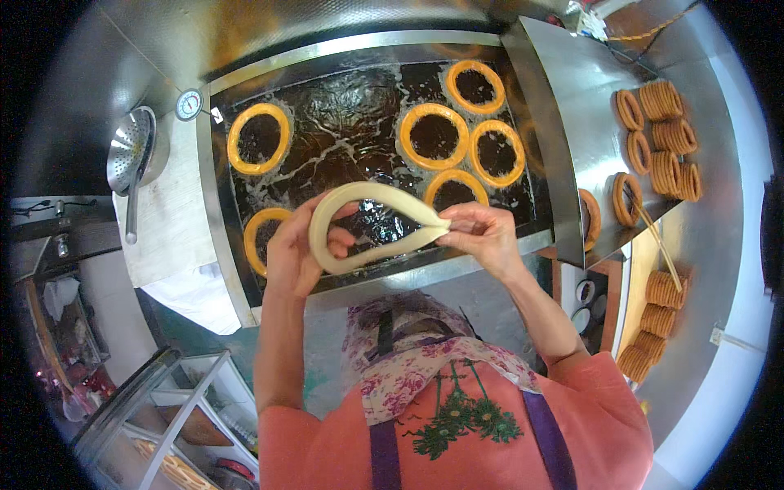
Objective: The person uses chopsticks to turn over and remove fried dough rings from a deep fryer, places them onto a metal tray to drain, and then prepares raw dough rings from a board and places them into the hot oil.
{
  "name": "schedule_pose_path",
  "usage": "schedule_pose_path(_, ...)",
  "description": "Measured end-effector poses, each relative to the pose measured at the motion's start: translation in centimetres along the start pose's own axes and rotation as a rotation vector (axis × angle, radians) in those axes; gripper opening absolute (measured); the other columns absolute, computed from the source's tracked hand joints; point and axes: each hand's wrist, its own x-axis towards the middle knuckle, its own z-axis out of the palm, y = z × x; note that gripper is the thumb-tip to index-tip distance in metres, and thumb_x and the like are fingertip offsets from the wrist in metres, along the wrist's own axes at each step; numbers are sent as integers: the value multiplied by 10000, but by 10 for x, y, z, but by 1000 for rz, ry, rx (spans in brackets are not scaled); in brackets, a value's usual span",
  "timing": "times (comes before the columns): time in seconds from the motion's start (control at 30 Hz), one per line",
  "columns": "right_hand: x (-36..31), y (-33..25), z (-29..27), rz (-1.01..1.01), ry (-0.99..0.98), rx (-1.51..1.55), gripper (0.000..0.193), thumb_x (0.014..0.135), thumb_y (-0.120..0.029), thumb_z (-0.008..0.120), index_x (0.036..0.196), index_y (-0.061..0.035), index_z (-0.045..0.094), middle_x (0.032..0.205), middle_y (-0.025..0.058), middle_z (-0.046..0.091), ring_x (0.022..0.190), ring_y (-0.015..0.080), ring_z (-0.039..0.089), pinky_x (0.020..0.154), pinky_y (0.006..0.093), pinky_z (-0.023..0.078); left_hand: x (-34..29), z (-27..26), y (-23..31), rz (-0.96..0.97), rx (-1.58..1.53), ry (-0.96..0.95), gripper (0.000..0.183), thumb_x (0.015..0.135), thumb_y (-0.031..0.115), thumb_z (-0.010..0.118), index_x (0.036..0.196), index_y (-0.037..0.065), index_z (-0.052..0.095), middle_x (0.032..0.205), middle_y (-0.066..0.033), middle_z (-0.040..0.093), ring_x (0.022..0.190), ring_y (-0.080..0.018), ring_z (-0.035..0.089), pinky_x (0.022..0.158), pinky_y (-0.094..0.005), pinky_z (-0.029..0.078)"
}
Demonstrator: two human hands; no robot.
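A person holds a pale, raw dough ring [369,191] in both hands above the near part of a fryer [355,49] of dark oil.
The ring is drawn into a teardrop: the right hand [487,239] pinches its pointed right end between thumb and fingers, while the left hand [296,245] grasps the rounded left side, fingers curled behind it and tips showing inside the loop. In the oil around them float six golden rings [433,163], two at left and four at right. Left of the fryer are a round dial thermometer [189,104] and a perforated metal skimmer [133,135]. On the right, browned rings [661,100] stand in rows, a pair of chopsticks [660,241] among them. The person wears a floral apron [445,356].
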Motion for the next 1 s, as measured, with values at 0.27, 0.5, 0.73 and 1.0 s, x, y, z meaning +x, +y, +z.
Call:
schedule_pose_path(0.27,129,-24,-30,-129,104,-670,280,769,11,664,1043,-21,624,875,57,667,806,98,613,699,229,506,167,-8,44,71,877,-180,428,782,102,621,1196,18,552,755,-26,594,638,-79,515,584,-217,430)
schedule_pose_path(0.5,226,-32,-45,-310,90,-1005,253,752,-24,657,1001,-62,635,801,103,639,669,169,590,638,305,484,307,-39,54,200,1252,-223,234,723,145,695,918,20,659,799,-76,661,677,-149,601,635,-306,471)
schedule_pose_path(0.73,278,-10,-55,-419,-30,-1119,250,721,-9,667,963,-55,624,772,142,605,684,268,588,637,354,473,352,-59,45,286,1762,-238,189,728,160,701,894,74,671,859,-102,540,863,-263,541,758,-388,455)
schedule_pose_path(1.0,335,27,-59,-506,-163,-1338,234,691,8,668,913,-62,645,882,92,618,830,266,561,721,361,466,329,-78,48,649,1826,119,269,743,108,640,1009,66,637,934,-134,553,949,-320,520,824,-405,448)
